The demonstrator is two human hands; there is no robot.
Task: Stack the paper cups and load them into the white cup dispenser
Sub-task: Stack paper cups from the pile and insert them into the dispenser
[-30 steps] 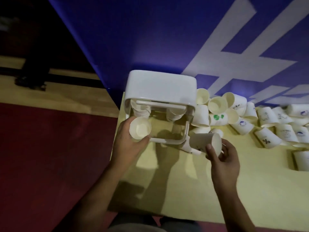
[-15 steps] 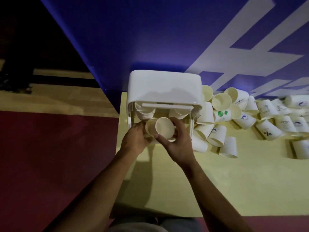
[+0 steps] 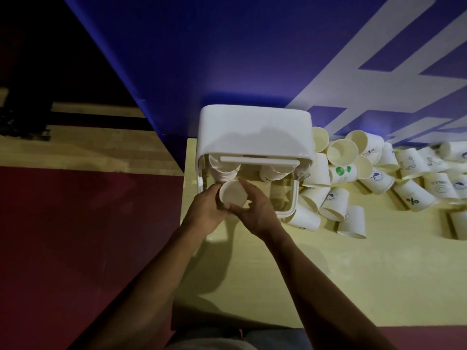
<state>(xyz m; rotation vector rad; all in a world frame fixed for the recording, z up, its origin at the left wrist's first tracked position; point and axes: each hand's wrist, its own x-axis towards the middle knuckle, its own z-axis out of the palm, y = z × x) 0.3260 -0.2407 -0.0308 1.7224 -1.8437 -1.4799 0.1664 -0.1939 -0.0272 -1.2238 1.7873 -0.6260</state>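
Observation:
The white cup dispenser [image 3: 255, 130] stands at the back left corner of the yellow table [image 3: 328, 274]. Two stacks of cups hang inside it, one on the left [image 3: 223, 170] and one on the right [image 3: 275, 173]. In front of the left stack, both my hands hold nested paper cups [image 3: 232, 193], open mouth facing me. My left hand [image 3: 204, 210] grips them from the left. My right hand [image 3: 255, 213] wraps round them from the right and below.
Several loose paper cups [image 3: 379, 178] lie tumbled on the table to the right of the dispenser, some printed. A blue wall with white stripes [image 3: 252, 59] rises right behind. Left of the table is red floor [image 3: 75, 236].
My right hand brought its cup from the right over to the left hand's cup. The two separate cups now appear as one nested cup held by both hands under the left stack.

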